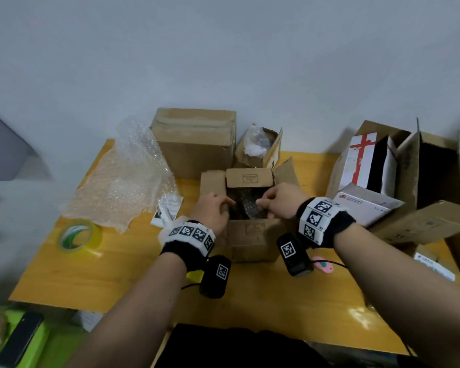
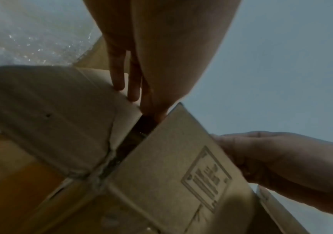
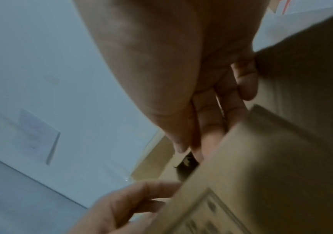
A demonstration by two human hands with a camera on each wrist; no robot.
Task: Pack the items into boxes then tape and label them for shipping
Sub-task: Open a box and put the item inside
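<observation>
A small brown cardboard box [image 1: 250,240] stands in the middle of the yellow table [image 1: 117,274] with its flaps up. Inside lies a dark item in bubble wrap [image 1: 247,208], mostly hidden by my hands. My left hand [image 1: 215,211] reaches over the left rim, its fingers [image 2: 133,88] along the left flap's edge and down into the gap. My right hand [image 1: 279,200] comes in from the right, its fingertips and thumb [image 3: 181,142] close together on the wrap. The stamped near panel [image 2: 181,158] blocks both wrist views into the box.
A green-cored tape roll [image 1: 79,235] and a bubble wrap sheet [image 1: 125,176] lie at the left. A closed box [image 1: 197,139] and a small open box [image 1: 260,147] stand behind. Open cartons [image 1: 433,171] and white boxes [image 1: 367,203] crowd the right. A paper slip [image 1: 168,211] lies near my left hand.
</observation>
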